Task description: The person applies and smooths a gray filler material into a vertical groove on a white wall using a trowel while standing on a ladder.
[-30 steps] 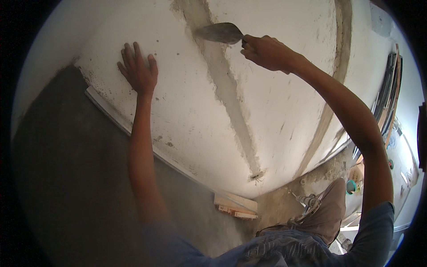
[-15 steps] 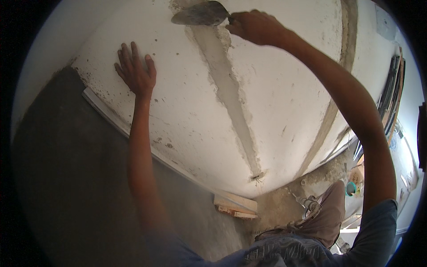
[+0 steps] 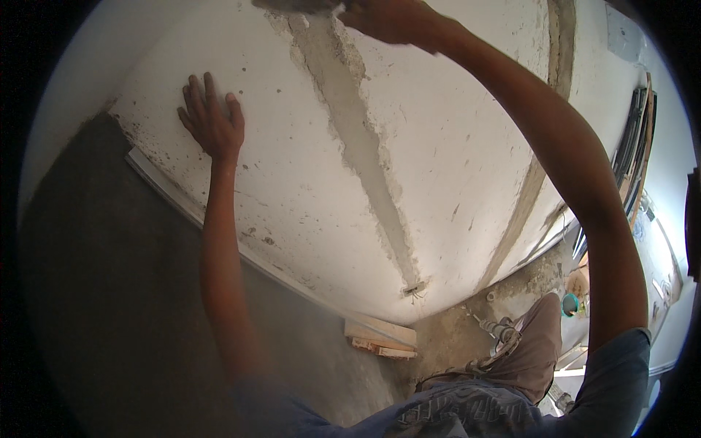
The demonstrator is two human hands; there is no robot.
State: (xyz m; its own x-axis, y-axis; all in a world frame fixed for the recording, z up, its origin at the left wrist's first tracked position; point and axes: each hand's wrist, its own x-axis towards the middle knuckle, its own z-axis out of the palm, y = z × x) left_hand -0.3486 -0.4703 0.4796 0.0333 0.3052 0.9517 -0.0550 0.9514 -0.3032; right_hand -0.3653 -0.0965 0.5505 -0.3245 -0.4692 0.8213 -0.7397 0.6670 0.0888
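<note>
My left hand lies flat against the white wall, fingers spread and holding nothing. At the top edge of the view my right hand is closed around the handle of a trowel. The trowel's grey blade is partly cut off by the picture's edge and rests on or just over the upper part of a mortar-filled channel. This grey, rough-edged strip runs down the wall to a small box with wire ends. Whether the blade touches the mortar I cannot tell.
A second mortar strip runs down the wall on the right. Wooden blocks lie at the wall's foot beside my leg. A power tool and a teal bucket are on the floor. Long dark strips lean at the far right.
My right hand and the trowel have moved up along the channel, partly out of view. My left hand stays flat on the wall; the whole view has shifted slightly.
</note>
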